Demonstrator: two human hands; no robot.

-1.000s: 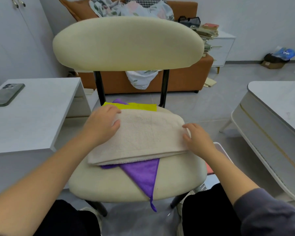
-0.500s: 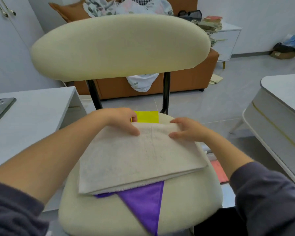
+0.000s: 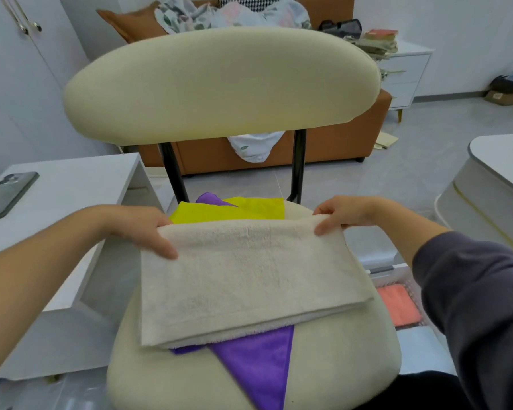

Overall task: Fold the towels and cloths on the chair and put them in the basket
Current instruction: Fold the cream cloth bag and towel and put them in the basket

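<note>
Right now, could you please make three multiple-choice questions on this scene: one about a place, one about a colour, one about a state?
1. Where does the phone lie?
A. On the chair seat
B. On the sofa
C. On the white table at the left

2. What colour is the cloth whose corner sticks out from under the near edge of the beige towel?
A. Yellow
B. Purple
C. Orange

3. How do the left hand and the right hand meet the towel?
A. Each grips one far corner
B. Both lie flat on its middle
C. Neither touches it

Key:
1 C: the phone rests flat on the table top.
2 B: the purple cloth hangs out below the towel's near edge.
3 A: thumbs and fingers pinch the two far corners.
</note>
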